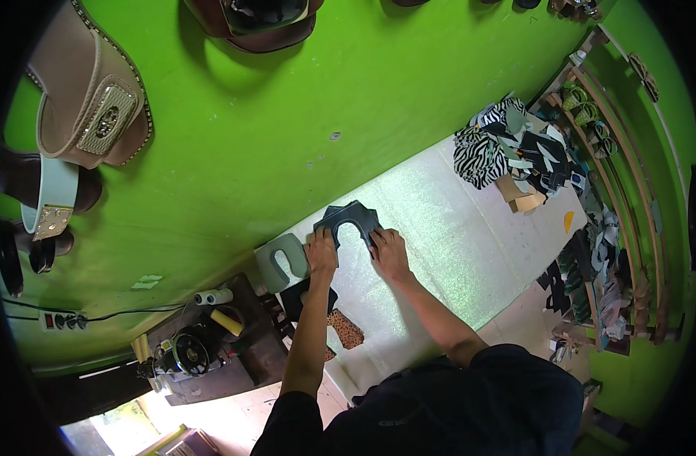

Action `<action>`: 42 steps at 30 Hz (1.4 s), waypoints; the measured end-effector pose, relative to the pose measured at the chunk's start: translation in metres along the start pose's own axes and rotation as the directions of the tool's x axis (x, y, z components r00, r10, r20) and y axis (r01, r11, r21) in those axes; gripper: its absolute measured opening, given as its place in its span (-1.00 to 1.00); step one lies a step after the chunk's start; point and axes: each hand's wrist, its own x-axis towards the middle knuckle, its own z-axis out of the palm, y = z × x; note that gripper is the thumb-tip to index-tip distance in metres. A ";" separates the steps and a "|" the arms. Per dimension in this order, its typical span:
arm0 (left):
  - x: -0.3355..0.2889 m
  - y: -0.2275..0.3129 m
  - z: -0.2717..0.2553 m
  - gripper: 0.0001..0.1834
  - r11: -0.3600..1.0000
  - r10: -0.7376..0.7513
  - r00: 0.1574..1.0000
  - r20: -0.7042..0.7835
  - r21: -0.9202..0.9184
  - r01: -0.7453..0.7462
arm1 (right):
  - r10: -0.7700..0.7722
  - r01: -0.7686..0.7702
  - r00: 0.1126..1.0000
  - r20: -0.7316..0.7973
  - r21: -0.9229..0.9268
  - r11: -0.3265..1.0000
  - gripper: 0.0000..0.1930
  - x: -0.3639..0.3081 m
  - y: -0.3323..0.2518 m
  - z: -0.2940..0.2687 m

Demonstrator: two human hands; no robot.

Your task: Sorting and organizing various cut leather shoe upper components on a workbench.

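Note:
On the white worktable (439, 205) lies a small stack of black U-shaped pieces (349, 210), its curve toward the green wall and its edges slightly fanned. My left hand (321, 252) grips the left leg of the U, fingers bent over it. The right leg is held by my right hand (390, 253), its fingertips at the inner end. Just left of my left hand sit grey-green U-shaped pieces (282, 262). Partly hidden under my left forearm is some black material (293, 299), with leopard-print pieces (346, 330) nearer to me.
A heap of zebra-print and dark scraps (507, 148) covers the table's far right end. To the left stands a sewing machine (190, 352) on a dark table, with thread cones (213, 296). A wooden rack (614, 175) holds sandals at the right. Sandals (97, 99) hang on the wall.

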 end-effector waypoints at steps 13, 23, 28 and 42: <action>-0.068 -0.006 -0.062 -0.72 0.617 -0.057 0.998 -0.025 -0.787 0.015 | -0.004 -0.066 0.985 0.171 0.400 0.914 -0.46 -0.026 -0.018 -0.067; -0.235 0.030 -0.089 -0.42 -0.223 -0.080 0.943 0.323 -0.928 0.299 | 0.034 -0.325 0.934 0.356 0.806 0.494 -0.22 -0.129 -0.049 -0.141; -0.250 0.068 -0.104 -0.40 -0.147 -0.045 0.953 0.301 -0.945 0.292 | 0.099 -0.288 0.956 0.275 0.828 0.482 -0.25 -0.167 -0.040 -0.165; -0.275 0.221 -0.099 -0.43 -0.116 0.178 0.950 0.258 -0.953 0.280 | 0.351 -0.139 0.933 -0.080 0.819 0.556 -0.34 -0.267 0.050 -0.273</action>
